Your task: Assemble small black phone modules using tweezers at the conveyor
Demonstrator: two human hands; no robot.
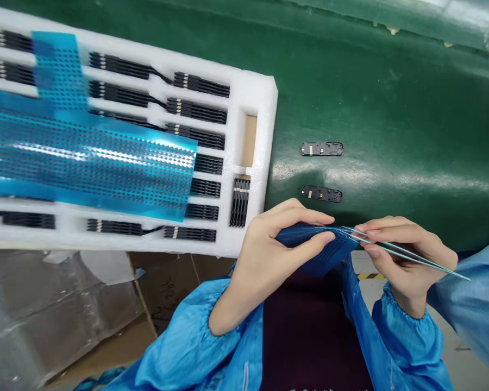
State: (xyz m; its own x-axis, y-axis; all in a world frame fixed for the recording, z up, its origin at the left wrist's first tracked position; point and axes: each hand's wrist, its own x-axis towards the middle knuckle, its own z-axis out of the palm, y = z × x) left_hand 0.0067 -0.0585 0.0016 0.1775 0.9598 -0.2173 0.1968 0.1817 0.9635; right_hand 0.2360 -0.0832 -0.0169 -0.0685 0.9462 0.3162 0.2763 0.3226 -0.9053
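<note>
Between its thumb and fingers, my left hand (pixel 277 244) grips a blue sheet (pixel 330 252) with rows of small dark marks, bent over at its top edge. My right hand (pixel 407 250) is closed around pale green tweezers (pixel 415 258), whose tips reach the sheet's right edge beside my left thumb. I cannot make out whether the tips hold a piece of it. Just beyond my hands, two black electronic modules (pixel 321 149) with small pale strips lie one behind the other on the green table (pixel 391 119).
At left, a white foam tray (pixel 264 98) holds several stacks of black modules (pixel 201 84) in slots. Larger blue sheets (pixel 106 157) with dark marks lie across it. Below stand cardboard boxes (pixel 118 347) under clear plastic. A blue sleeve (pixel 472 304) shows at the right edge.
</note>
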